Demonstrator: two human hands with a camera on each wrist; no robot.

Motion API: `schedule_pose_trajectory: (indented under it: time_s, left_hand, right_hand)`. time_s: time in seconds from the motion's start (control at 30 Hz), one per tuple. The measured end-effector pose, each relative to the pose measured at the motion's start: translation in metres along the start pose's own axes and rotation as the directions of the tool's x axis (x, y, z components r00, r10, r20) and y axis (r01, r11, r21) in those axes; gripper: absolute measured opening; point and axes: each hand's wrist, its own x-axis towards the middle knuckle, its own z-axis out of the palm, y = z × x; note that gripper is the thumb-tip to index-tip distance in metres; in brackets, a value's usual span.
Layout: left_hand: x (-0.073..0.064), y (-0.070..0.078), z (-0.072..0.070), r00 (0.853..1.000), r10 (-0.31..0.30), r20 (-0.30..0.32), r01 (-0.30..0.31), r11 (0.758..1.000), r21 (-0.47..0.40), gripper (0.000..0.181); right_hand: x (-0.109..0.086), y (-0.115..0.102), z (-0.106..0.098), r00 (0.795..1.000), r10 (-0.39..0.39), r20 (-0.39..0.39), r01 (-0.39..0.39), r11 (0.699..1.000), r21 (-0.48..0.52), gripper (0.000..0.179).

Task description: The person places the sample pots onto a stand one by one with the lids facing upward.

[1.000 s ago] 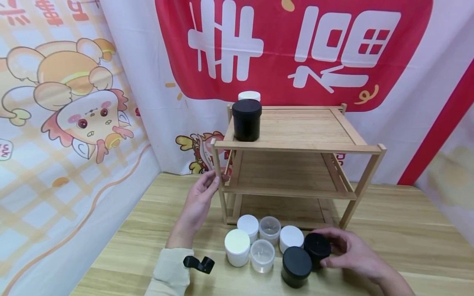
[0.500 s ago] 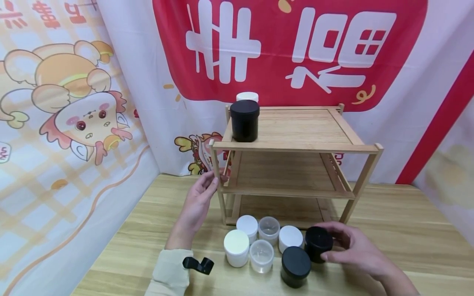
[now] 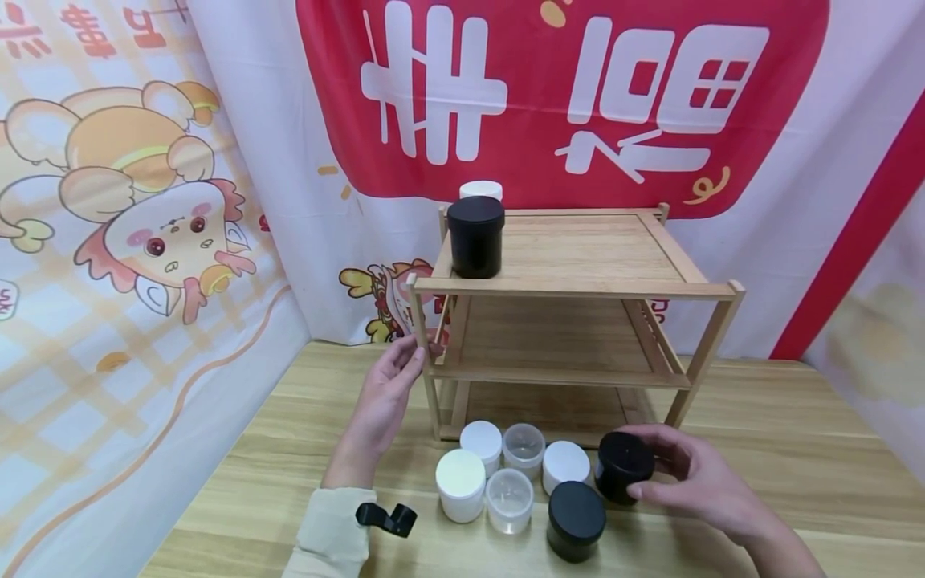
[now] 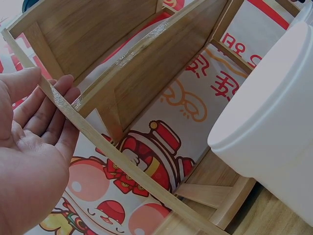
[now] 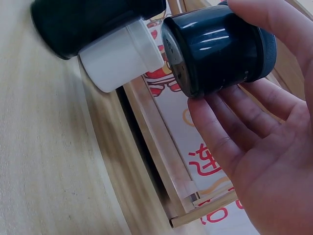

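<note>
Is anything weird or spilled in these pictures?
Yes, the cartoon animal on the left cloth looks odd: it's upside down, with its mouth above its eyes. I see no spill, and the black jar in the right hand shows no damage.

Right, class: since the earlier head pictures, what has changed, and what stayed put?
The right hand, already gripping a black jar, has moved it up the head view, toward the wooden rack; it is off the table. Nothing was let go. The left hand stays at the rack's left side, and the other jars stand unmoved.
</note>
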Motion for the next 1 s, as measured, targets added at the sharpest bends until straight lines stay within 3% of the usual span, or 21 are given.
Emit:
schedule_pose_trajectory:
  time_s: [0.3,0.53,1.0]
  left_hand:
    - [-0.001,0.001,0.0,1.0,0.003,-0.005,-0.003,1.0,0.002,0.046]
    - [-0.001,-0.002,0.0,1.0,0.004,-0.006,-0.004,1.0,-0.004,0.047]
    - [0.0,-0.002,0.0,1.0,0.022,0.004,-0.022,1.0,0.003,0.048]
  right_hand:
    - [0.001,-0.009,-0.002,0.999,0.04,-0.022,-0.04,0.999,-0.015,0.054]
    - [0.011,-0.03,-0.003,0.995,0.081,-0.05,-0.084,0.995,-0.062,0.053]
    - [0.032,-0.068,-0.01,0.992,0.105,0.064,-0.102,0.994,-0.041,0.055]
